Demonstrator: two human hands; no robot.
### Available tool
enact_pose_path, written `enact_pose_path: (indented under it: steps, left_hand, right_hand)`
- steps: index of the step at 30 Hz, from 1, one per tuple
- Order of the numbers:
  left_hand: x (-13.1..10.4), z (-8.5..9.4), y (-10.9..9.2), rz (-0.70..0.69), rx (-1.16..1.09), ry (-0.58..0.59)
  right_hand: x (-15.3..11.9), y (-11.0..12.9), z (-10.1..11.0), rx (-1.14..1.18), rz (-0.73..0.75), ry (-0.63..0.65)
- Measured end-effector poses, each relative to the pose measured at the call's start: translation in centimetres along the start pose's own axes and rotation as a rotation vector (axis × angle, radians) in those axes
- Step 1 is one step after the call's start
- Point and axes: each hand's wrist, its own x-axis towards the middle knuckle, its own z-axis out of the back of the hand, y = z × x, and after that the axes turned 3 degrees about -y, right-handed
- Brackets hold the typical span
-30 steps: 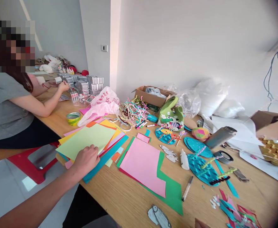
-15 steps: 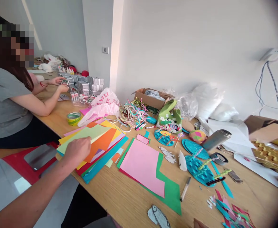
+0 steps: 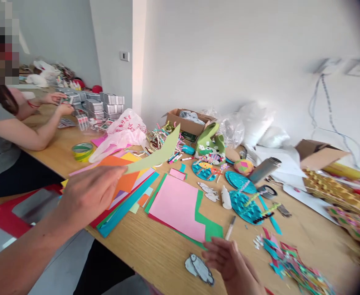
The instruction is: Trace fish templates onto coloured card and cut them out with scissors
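Observation:
My left hand (image 3: pixel 90 196) pinches a sheet of light green paper (image 3: pixel 159 153) by its edge and holds it up, curved, above the stack of coloured paper (image 3: pixel 127 184). Low at the right, my right hand (image 3: pixel 229 262) is in the air with its fingers apart and nothing in them. Close beside it on the table lie fish cutouts (image 3: pixel 200 268) with dark outlines. A pink sheet (image 3: pixel 176 205) rests on a green sheet (image 3: pixel 212 231) between my hands. Beyond my right hand is a pen (image 3: pixel 230 227).
A white glue bottle (image 3: pixel 225 197), blue painted discs (image 3: pixel 247 207) and a grey metal flask (image 3: pixel 266 170) stand or lie to the right. Paper scraps (image 3: pixel 296 262) are heaped near the right front. A co-worker's hands (image 3: pixel 60 102) hold a small box at the far left.
My left hand has lifted the light green sheet off the stack, swinging it up and right. My right hand has come into view from the bottom edge. The whole view has shifted.

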Motion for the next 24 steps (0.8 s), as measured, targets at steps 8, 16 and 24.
enact_pose_path:
  steps: [8,16,24]
  left_hand:
    - [-3.4,-2.9,-2.7,-0.417,-0.404,0.258]
    - [-6.2,-4.5,-2.0,-0.375,-0.461,0.341]
    - [-6.0,-5.3,-1.1,-0.293,-0.576,0.36]
  right_hand:
    - [5.0,3.6,-2.6,0.323,-0.213,0.251]
    - [6.5,2.1,-1.1,0.008,-0.264,0.234]
    - [5.8,0.7,-3.2,-0.048,-0.22,0.302]
